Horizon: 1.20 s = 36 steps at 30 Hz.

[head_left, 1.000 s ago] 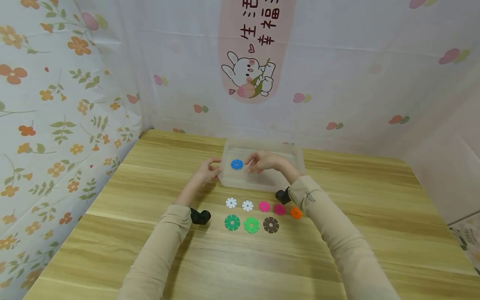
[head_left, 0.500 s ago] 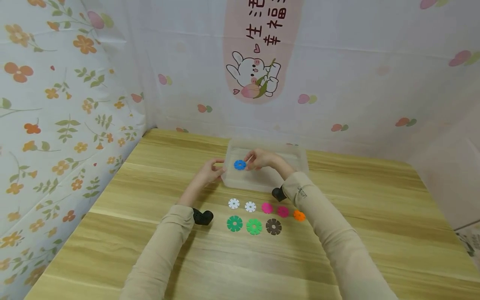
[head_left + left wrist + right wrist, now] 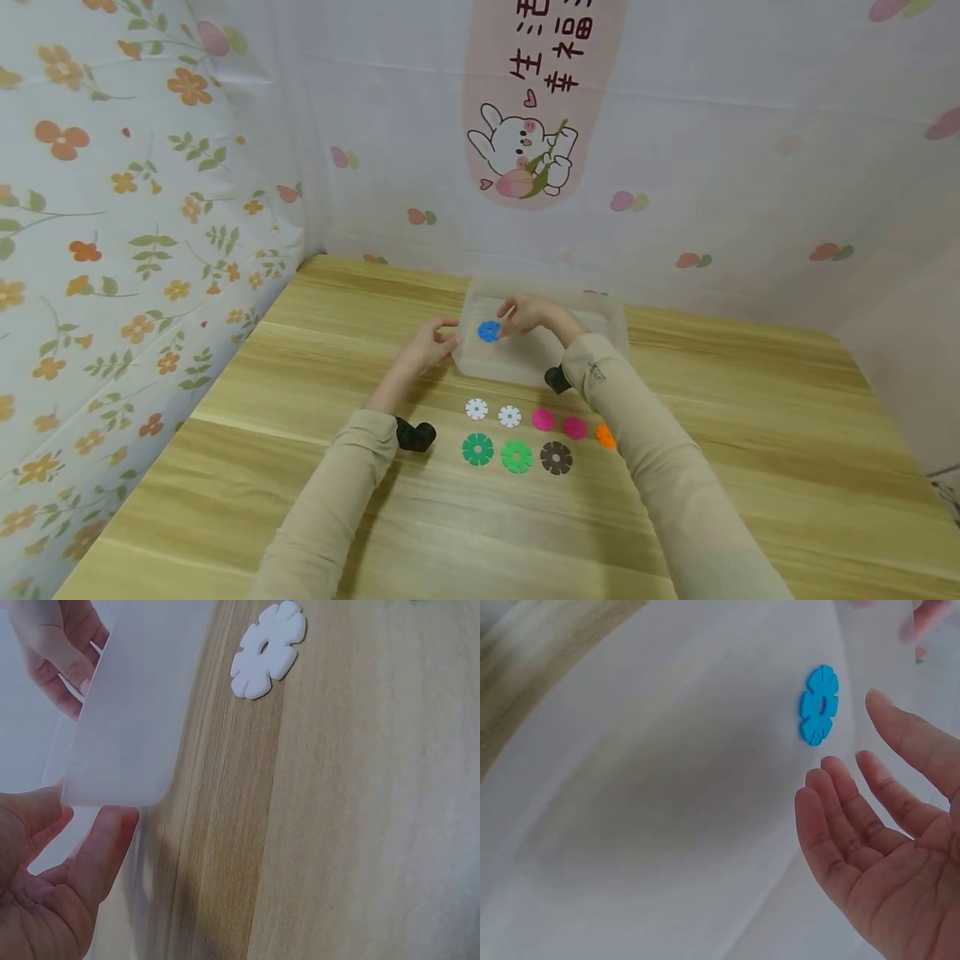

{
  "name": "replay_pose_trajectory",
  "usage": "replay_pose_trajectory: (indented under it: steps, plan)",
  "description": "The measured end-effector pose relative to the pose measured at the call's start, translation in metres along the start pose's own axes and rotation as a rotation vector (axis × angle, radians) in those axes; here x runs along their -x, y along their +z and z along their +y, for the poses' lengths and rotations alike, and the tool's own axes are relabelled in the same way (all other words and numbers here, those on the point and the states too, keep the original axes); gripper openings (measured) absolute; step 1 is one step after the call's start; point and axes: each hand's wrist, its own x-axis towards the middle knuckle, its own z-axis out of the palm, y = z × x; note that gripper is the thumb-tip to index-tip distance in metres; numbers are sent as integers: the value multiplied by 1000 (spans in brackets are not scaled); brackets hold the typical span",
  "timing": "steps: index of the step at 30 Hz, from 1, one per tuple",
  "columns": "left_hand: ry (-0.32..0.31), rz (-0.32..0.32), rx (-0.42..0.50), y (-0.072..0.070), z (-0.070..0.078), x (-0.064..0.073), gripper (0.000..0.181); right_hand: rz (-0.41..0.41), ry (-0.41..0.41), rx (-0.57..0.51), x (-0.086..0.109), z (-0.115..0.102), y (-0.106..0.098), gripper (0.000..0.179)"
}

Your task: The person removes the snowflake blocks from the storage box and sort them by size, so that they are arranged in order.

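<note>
A blue notched plastic disc lies on the floor of a translucent plastic box, near its left end. Just to the right of the disc is my right hand, reaching into the box. In the right wrist view, its fingers are spread and loosely bent, and a gap shows between them and the blue disc. My left hand holds the left end of the box. The left wrist view has its thumb and fingertips against the box's corner; the farther fingertips are partly hidden.
In front of the box lie two rows of discs: white ones, pink ones, an orange one partly behind the right sleeve, then dark green, light green and brown. A patterned cloth hangs behind the table.
My right hand's fingers came down to the blue disc, then rose slightly off it. The disc stays in the box. My left hand keeps its place at the box, while the head view shifts a little.
</note>
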Motion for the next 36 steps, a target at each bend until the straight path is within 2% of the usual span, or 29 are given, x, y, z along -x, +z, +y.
replay_pose_trajectory:
  steps: [5, 9, 14, 16, 18, 19, 22, 24, 25, 27, 29, 31, 33, 36]
  plan:
    - [14, 7, -33, 0, 0, 1, 44, -6, 35, 39, 16, -17, 0, 49]
    - [16, 0, 0, 1, -2, 1, 43, -27, 49, 66, -5, -8, 0, 49]
    - [9, -7, 28, 2, -1, 1, 43, -17, 7, 111, -101, 58, 2, 59]
    - [11, -3, 20, 1, -1, 1, 43, 0, -1, 168, -129, 76, 5, 60]
    - [16, 2, 17, 0, -1, 1, 43, 3, -7, 216, -126, 69, 6, 60]
    - [18, 7, 11, 0, -1, 1, 43, 1, -6, 244, -115, 58, 6, 59]
    - [24, 13, 7, 0, -2, 1, 43, 22, 38, 293, -66, 16, 8, 54]
    - [26, 13, 6, 1, -2, 1, 43, 39, 23, 299, -42, 0, 7, 50]
    - [25, 11, 12, 1, -2, 0, 43, 38, 52, 309, -29, -10, 8, 48]
    - [19, 10, 30, 2, -1, 0, 43, 43, 47, 320, -19, -17, 9, 46]
    - [8, 14, 41, 2, 0, 0, 42, 42, 50, 324, -19, -19, 10, 46]
    - [-4, 18, 49, 2, 0, 1, 42, 36, 72, 322, -31, -14, 10, 50]
    - [-10, 22, 41, 1, 1, 1, 42, 30, 43, 313, -63, 9, 8, 53]
    - [-9, 22, 46, 0, 0, 1, 42, 32, 9, 297, -137, 63, 8, 57]
